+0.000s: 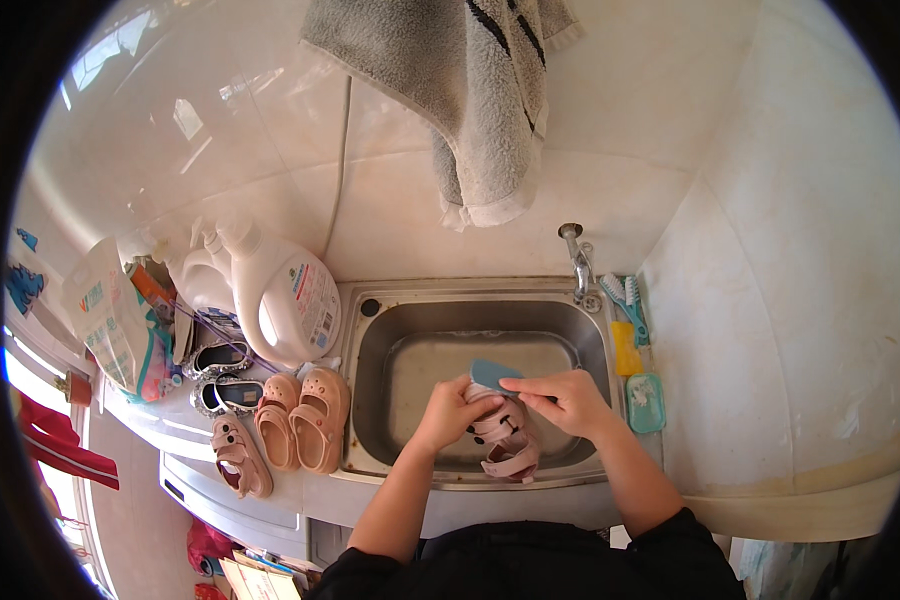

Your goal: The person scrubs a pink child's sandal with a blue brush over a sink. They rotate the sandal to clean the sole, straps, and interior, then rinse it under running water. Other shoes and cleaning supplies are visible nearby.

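Note:
Over the steel sink (420, 352), my left hand (450, 412) grips a small pink child's sandal (506, 427) with black details, its toe end pointing away from me. My right hand (566, 401) holds a blue brush (493, 373) against the sandal's toe end; the bristles are hidden. Water stands in the basin below. Left of the sink, a matching pink sandal (240, 456) lies beside a small pair of tan clogs (277, 420), a larger tan clog (320, 420) and glittery flat shoes (229, 391).
A chrome faucet (579, 262) is mounted behind the sink. Brushes (628, 304), a yellow sponge (627, 348) and a teal soap dish (646, 403) line its right side. White detergent jugs (289, 296) stand at the left. A grey towel (487, 112) hangs above.

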### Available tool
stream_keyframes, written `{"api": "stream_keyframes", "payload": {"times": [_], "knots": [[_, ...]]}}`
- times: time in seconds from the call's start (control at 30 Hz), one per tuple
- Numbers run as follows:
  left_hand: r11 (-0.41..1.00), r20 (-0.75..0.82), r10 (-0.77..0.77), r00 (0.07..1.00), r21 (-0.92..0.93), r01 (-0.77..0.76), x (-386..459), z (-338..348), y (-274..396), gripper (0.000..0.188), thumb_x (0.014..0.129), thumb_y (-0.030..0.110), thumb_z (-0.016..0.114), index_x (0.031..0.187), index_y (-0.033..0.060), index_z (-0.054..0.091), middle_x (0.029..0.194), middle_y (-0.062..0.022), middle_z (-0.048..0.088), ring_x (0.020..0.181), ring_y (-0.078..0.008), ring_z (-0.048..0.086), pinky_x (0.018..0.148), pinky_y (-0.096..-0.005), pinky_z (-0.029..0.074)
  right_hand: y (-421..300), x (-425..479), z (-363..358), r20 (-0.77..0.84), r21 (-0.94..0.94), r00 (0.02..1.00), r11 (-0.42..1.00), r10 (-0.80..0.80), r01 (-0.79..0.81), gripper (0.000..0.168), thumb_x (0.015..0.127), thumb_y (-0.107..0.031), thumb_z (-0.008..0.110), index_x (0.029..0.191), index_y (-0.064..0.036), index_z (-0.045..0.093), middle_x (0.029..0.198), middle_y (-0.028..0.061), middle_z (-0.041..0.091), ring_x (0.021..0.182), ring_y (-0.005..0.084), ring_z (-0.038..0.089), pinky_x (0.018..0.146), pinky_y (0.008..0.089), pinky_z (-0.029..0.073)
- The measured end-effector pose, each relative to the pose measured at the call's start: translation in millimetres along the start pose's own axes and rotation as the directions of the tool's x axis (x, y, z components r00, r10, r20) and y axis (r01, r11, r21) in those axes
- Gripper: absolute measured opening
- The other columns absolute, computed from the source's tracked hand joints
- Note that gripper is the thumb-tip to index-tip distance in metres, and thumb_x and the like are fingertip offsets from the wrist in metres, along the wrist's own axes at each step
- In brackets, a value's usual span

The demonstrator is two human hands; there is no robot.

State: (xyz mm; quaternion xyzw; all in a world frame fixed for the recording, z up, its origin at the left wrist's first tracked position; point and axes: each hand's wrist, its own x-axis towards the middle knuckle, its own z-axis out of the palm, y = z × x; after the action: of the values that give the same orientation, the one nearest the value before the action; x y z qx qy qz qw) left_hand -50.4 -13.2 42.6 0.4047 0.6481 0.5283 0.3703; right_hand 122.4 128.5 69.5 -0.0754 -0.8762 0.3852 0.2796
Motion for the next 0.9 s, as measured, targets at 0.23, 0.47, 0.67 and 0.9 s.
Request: {"api": "stream_keyframes", "payload": {"times": [0.23, 0.47, 0.67, 0.9], "knots": [[0.905, -0.037, -0.012, 0.999, -0.426, -0.005, -2, -9, -7, 0.027, 0.087, 0.009, 0.072, 0.110, -0.0004, 0.061, 0.093, -0.0037, 0.067, 0.084, -0.0096, 0.062, 0.076, -0.0251, 0.052, 18, -38, 4, -0.054, 0.250, 0.990, 0.962, 0.130, -0.112, 0.032, 0.087, -0.007, 0.065, 0.116, -0.018, 0.070, 0.081, 0.0137, 0.068, 0.062, 0.0254, 0.061, 0.059, 0.0283, 0.048], [0.984, 0.026, -0.016, 1.000, -0.179, 0.021, -2, 2, -4, 0.032, 0.084, 0.017, 0.076, 0.107, -0.0001, 0.064, 0.087, -0.0048, 0.069, 0.080, -0.0087, 0.061, 0.072, -0.0263, 0.052, 3, -23, 0, 0.032, 0.122, 0.991, 0.983, 0.133, -0.136, 0.030, 0.088, -0.006, 0.064, 0.116, -0.014, 0.070, 0.084, 0.0144, 0.070, 0.066, 0.0182, 0.067, 0.064, 0.0250, 0.050], [0.989, -0.010, -0.062, 0.998, 0.134, 0.063, -2, 6, 10, 0.033, 0.083, 0.018, 0.077, 0.106, -0.0009, 0.063, 0.086, -0.0063, 0.069, 0.079, -0.0104, 0.061, 0.071, -0.0289, 0.052, -14, 5, 1, 0.064, -0.051, 0.986, 0.988, 0.152, -0.148, 0.034, 0.088, -0.015, 0.066, 0.121, -0.023, 0.068, 0.081, 0.0124, 0.068, 0.063, 0.0265, 0.061, 0.059, 0.0276, 0.048], [0.730, -0.129, -0.027, 0.991, -0.680, -0.069, 9, -2, -26, 0.019, 0.088, 0.008, 0.071, 0.100, 0.0074, 0.056, 0.090, -0.0018, 0.064, 0.080, -0.0086, 0.061, 0.072, -0.0258, 0.053, 19, -27, 19, -0.059, 0.417, 0.879, 0.812, 0.474, -0.409, 0.056, 0.086, -0.012, 0.070, 0.139, -0.009, 0.052, 0.111, 0.0052, 0.066, 0.093, 0.0093, 0.058, 0.082, 0.0256, 0.046]]}}
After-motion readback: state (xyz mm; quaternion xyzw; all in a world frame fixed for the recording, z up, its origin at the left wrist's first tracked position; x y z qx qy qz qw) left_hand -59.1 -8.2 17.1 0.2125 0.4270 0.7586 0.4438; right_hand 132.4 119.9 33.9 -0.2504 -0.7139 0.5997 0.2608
